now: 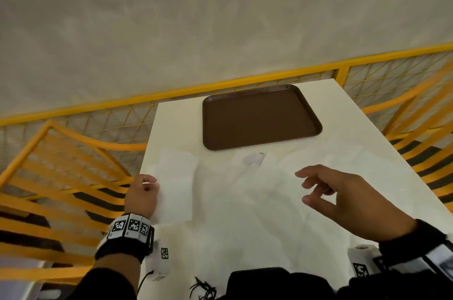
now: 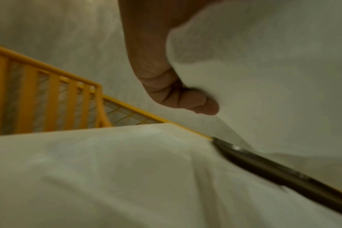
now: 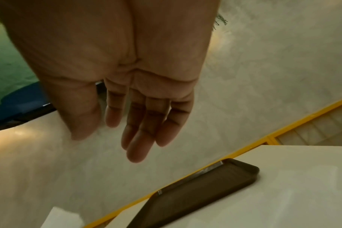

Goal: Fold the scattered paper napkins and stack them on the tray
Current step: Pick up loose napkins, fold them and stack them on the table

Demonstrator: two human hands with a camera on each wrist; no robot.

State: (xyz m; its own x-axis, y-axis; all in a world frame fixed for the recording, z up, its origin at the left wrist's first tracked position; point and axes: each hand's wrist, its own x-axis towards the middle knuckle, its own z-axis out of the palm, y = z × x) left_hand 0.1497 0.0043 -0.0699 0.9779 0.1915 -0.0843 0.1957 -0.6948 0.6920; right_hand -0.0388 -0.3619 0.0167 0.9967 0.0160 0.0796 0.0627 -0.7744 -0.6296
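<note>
A brown tray (image 1: 259, 117) lies at the far middle of the white table (image 1: 343, 108) with nothing on it. My left hand (image 1: 143, 195) pinches the left edge of a white paper napkin (image 1: 175, 189) and holds it lifted over the table's left side. The left wrist view shows my curled fingers (image 2: 178, 98) gripping that napkin (image 2: 263, 77). My right hand (image 1: 343, 198) hovers over the table to the right, fingers spread and holding nothing. More white napkins (image 1: 255, 160) lie flat near the tray's front edge, hard to tell from the table. The right wrist view shows the tray (image 3: 201, 189) beneath the straight fingers (image 3: 142, 135).
Yellow metal railings (image 1: 73, 152) run along both sides and behind the table. A grey floor lies beyond. Small white marker blocks (image 1: 161, 258) (image 1: 360, 260) sit near the table's front edge, with a black object (image 1: 269, 282) at the very front.
</note>
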